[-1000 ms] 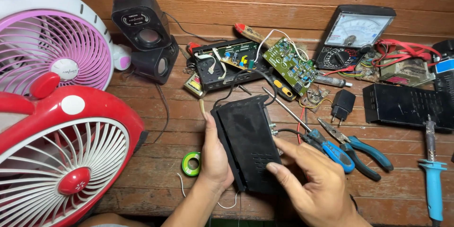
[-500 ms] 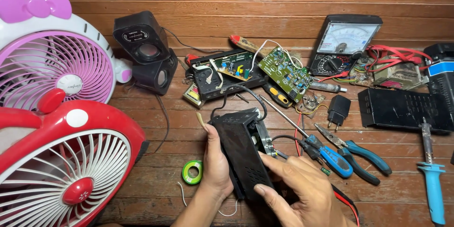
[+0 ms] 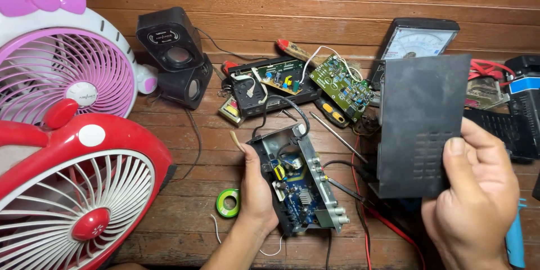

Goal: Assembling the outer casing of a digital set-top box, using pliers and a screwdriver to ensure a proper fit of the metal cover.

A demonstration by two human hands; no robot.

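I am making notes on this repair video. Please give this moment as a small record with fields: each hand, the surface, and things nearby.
left hand: holds the opened device, blue circuit board showing inside
right hand: holds the black cover, lifted clear of the device
surface: wooden planks
near left hand: green tape roll
behind: green circuit board, analogue meter, two black speakers
left side: red fan, pink fan

Worn brown wooden planks (image 3: pixel 315 5) run crosswise as the floor (scuffed, with dark gaps between boards), evenly lit.
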